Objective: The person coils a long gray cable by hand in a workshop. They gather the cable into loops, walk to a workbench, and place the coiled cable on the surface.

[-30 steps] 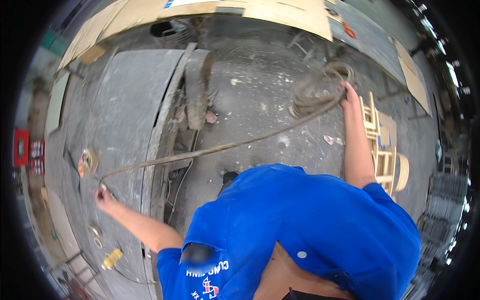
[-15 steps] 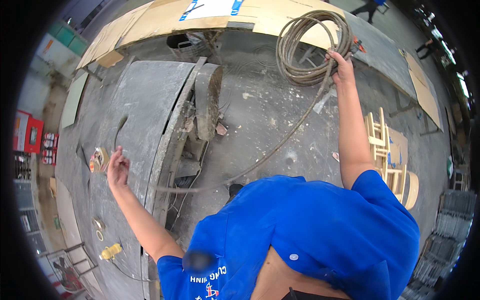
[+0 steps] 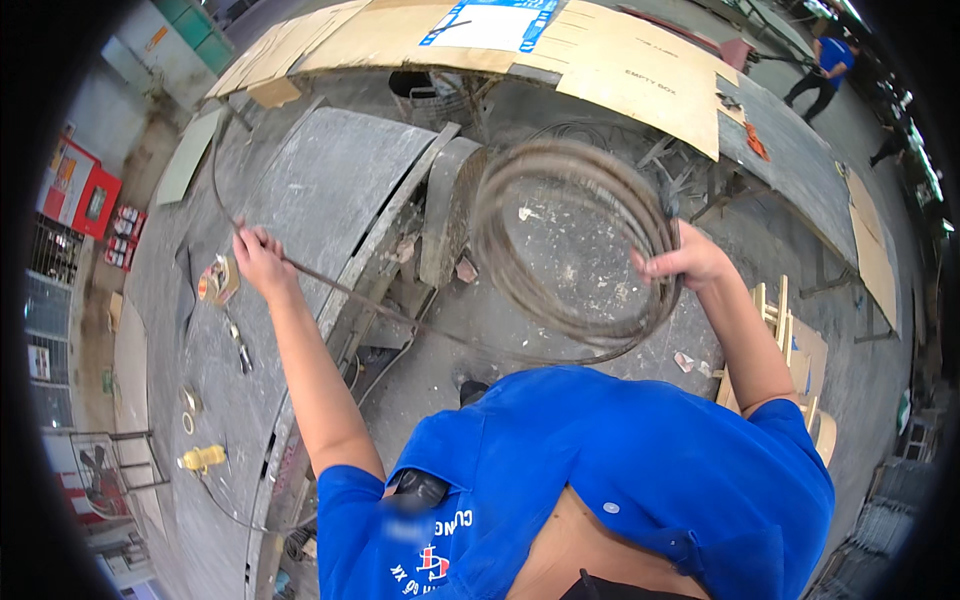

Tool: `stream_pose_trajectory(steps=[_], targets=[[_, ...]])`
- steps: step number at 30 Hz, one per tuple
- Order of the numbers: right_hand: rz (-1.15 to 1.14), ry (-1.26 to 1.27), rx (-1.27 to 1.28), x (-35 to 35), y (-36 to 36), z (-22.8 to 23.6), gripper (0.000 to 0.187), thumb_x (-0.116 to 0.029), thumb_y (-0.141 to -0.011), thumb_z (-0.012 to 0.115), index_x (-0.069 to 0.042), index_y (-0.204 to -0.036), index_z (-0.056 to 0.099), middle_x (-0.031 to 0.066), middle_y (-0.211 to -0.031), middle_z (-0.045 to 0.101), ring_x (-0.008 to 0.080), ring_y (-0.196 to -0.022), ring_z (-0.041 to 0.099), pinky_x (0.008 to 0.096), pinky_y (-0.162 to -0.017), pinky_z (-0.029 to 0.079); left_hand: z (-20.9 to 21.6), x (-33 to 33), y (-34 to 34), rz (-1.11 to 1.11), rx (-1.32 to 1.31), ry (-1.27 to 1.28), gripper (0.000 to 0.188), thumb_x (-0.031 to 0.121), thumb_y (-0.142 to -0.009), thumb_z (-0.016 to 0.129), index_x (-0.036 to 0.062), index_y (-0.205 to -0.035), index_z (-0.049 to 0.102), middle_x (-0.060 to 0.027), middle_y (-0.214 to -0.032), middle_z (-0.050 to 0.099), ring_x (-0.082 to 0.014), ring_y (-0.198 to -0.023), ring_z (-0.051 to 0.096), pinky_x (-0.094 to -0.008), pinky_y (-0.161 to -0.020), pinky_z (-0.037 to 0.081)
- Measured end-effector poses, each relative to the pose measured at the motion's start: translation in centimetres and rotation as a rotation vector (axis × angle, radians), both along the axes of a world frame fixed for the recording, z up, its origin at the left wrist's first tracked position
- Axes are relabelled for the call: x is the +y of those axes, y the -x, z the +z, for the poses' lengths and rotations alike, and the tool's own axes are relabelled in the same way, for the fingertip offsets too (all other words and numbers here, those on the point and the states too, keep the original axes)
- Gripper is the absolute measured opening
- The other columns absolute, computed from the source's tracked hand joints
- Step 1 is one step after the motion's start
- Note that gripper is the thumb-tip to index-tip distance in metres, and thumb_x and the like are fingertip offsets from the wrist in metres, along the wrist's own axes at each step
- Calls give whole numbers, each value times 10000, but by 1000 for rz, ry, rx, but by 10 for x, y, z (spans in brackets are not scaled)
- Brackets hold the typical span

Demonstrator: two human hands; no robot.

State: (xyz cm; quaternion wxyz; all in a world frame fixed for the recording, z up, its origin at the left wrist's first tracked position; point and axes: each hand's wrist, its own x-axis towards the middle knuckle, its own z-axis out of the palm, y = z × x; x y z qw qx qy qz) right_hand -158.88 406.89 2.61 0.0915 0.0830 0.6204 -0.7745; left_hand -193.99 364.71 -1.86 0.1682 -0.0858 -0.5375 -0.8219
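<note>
A large coil of brownish-grey hose (image 3: pixel 497 258) hangs in front of me, blurred by motion. My right hand (image 3: pixel 690 258) is closed around the bundled loops at the coil's right side, thumb toward its inside. From the bottom of the coil, one strand of hose (image 3: pixel 345 291) stretches left over the grey worktable's edge. My left hand (image 3: pixel 264 260) has its fingers closed on that strand, above the table. Past this hand, a length of hose curves up and away at the far left.
On the grey worktable (image 3: pixel 330 165) lie tape rolls (image 3: pixel 218 282), a small tool (image 3: pixel 240 350) and a yellow corded thing (image 3: pixel 202 458). Cardboard (image 3: pixel 640 75) covers a long table ahead. A light wooden frame (image 3: pixel 775 320) stands right. Another person (image 3: pixel 825 72) is at the far right.
The coil has come down and left, toward me, and its loops hang wider. My left hand has moved up and away from me and now grips the strand. The view has shifted.
</note>
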Motion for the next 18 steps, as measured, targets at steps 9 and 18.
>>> stream_pose_trajectory(steps=[9,18], targets=[[336,-206,-73,-14,-5,0,403,-50,-606,747,33,-942,541,68,-803,593,138,-749,567,273,-652,472,5,76,-41,-565,23,512,275,137,-888,512,34,-1141,541,48,-761,484,-39,-645,421,-190,-580,362],[274,-105,-88,-5,28,-34,297,-39,-625,699,28,-862,533,92,-733,595,157,-632,579,278,-586,466,31,165,-84,-548,614,742,169,1,-695,581,26,-856,622,-63,-841,512,-200,-789,507,-293,-707,399]])
